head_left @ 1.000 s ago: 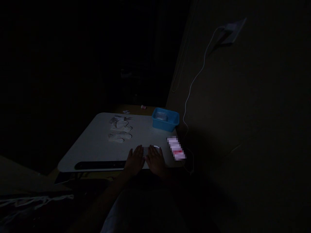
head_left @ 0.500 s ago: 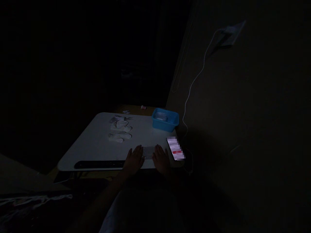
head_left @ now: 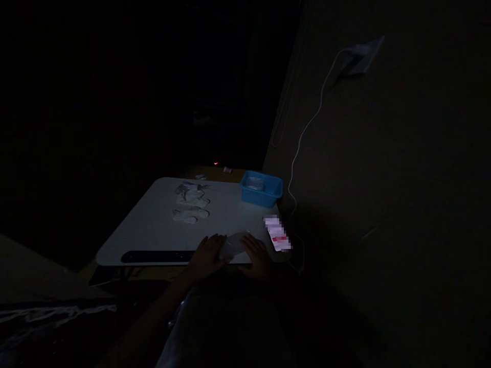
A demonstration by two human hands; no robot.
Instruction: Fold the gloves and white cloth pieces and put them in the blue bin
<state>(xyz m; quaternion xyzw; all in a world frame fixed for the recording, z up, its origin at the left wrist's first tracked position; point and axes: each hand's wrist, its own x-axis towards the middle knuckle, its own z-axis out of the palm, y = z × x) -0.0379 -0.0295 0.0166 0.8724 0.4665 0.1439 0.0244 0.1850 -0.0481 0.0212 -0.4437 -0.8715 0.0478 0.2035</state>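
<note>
Fingers [head_left: 215,244] of both hands pinch a pale cloth [head_left: 232,247] held between them.

We sit in a dark room at home, a small white bench [head_left: 153,225] against a bare wall [head_left: 402,179], white charging cable [head_left: 307,128] hanging from a wall socket [head_left: 360,51], lit phone [head_left: 278,234] beside us

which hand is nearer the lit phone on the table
Right. The right hand lies just left of the phone, near the table edge; the left hand sits farther left, beyond the pale piece between them.
</note>
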